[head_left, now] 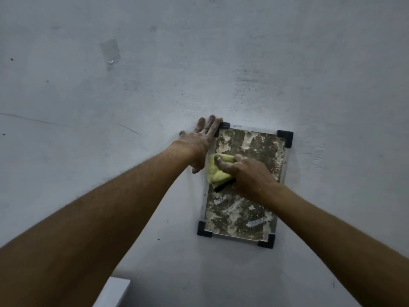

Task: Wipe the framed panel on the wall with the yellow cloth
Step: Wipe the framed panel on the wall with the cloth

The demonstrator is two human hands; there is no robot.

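Observation:
A framed panel [259, 149] with black corner brackets hangs on the pale wall; its glass is mottled brown and white with grime. My right hand [250, 176] presses a bunched yellow cloth [218, 171] against the panel's upper left part. A dark edge shows at the cloth's bottom. My left hand [199, 145] lies flat on the wall with fingers spread, beside the panel's top left corner bracket [224, 126], its fingertips touching that corner.
A piece of clear tape [110, 53] sticks to the wall [221, 52] at the upper left. A white ledge or box corner [112, 291] shows at the bottom, under my left forearm. Small dark marks dot the wall.

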